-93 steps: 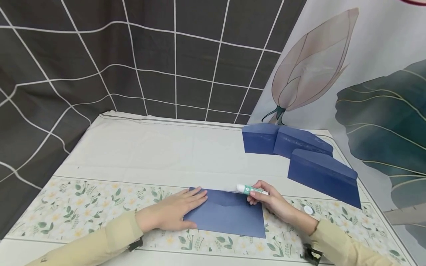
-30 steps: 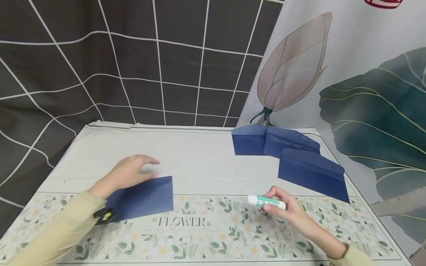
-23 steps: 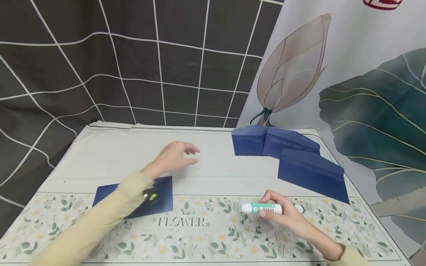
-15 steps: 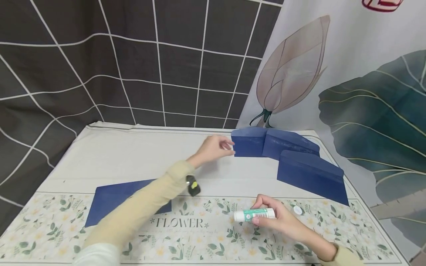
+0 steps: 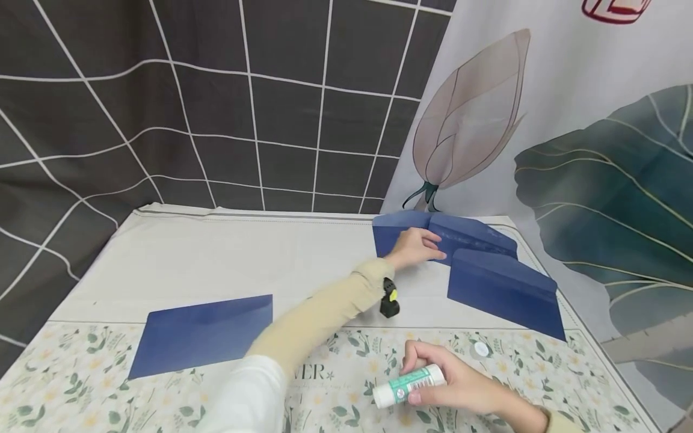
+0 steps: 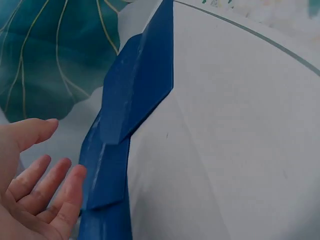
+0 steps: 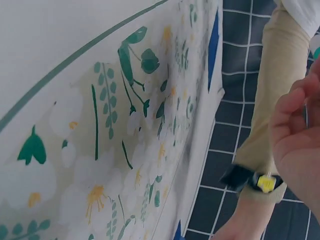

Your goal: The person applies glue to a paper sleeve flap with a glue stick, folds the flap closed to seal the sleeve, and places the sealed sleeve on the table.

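Note:
My left hand (image 5: 415, 248) reaches over the back right of the table, in front of the middle blue envelope (image 5: 476, 233). In the left wrist view its fingers (image 6: 62, 197) are loosely bent and hold nothing. Beside it lie the back blue envelope (image 5: 385, 239), partly covered by the hand, and a nearer blue envelope (image 5: 503, 294). These envelopes have their flaps raised. At the front, my right hand (image 5: 455, 382) grips a white and green glue stick (image 5: 409, 385), tilted with its white end to the left. Another blue envelope (image 5: 200, 334) lies flat at left.
A small white round cap (image 5: 480, 349) sits on the flower-printed tablecloth (image 5: 346, 415) behind my right hand. A dark checked curtain (image 5: 216, 108) and a flower-patterned cloth (image 5: 585, 60) hang behind the table. My left sleeve (image 5: 319, 319) stretches across the middle.
The single envelope has gone from the front middle to the left. My left hand has left it and swung right to the back envelopes. The right hand keeps the glue stick, now slightly nearer me.

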The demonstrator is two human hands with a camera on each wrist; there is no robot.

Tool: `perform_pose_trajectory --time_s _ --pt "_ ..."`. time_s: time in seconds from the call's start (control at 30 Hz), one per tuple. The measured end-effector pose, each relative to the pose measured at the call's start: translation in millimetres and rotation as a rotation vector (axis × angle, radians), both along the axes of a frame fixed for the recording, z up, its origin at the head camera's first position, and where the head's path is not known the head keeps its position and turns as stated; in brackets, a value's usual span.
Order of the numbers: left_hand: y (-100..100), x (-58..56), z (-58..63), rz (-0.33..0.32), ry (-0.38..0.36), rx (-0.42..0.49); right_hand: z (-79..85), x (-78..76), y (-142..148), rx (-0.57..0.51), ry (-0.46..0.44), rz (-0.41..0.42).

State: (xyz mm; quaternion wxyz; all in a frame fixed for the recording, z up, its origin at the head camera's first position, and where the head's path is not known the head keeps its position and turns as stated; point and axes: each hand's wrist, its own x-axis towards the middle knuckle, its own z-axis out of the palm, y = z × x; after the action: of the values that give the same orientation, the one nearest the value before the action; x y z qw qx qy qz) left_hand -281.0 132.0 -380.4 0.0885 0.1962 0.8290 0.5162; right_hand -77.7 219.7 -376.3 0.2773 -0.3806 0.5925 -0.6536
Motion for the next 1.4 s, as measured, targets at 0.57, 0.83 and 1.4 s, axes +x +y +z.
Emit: perform_pose_trajectory --time_s 0.57,0.83,1.4 --pt "75.8 -18.0 -32.4 0.097 0.035 -0.216 -1.6 -4.5 -0.2 -0.184 0.109 0.279" --pt "83.9 -20.2 -33.8 0.175 0.083 -0.321 -1.7 -5.5 2.1 -0.16 0.153 0.247" --pt "42.8 -22.1 -3.9 0.138 -0.131 0.125 -3.4 -7.0 -3.4 -0.203 0.126 0.235"
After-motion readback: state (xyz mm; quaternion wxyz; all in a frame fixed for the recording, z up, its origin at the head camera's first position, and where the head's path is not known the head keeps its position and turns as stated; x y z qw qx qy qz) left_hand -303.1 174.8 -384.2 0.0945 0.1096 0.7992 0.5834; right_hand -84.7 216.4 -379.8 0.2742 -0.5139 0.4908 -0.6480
